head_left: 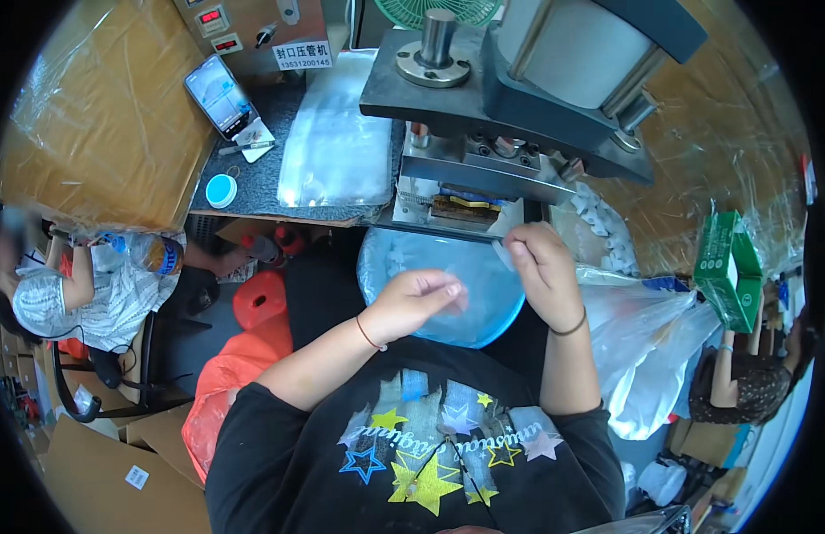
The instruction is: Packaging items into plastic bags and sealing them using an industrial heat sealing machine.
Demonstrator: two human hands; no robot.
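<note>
My left hand (417, 301) is over a blue basin (512, 322) in my lap, its fingers closed together. Whatever it may pinch is too blurred to make out. Closed at the front edge of a heavy metal press (493, 169), my right hand (544, 265) pinches a small piece of transparent plastic (503, 254). A translucent liner (390, 267) covers the inside of the basin. Strips of brown and yellow material (466, 206) lie under the press head. On the table left of the press is a stack of transparent plastic sheets or bags (337, 147).
A phone (220, 96) leans beside a round blue-lidded tub (221, 190) and a pen (247, 148). White plastic scraps (599, 227) lie right of the press. Beyond them are a white plastic bag (639, 343) and a green box (728, 271). Other people sit at far left and right.
</note>
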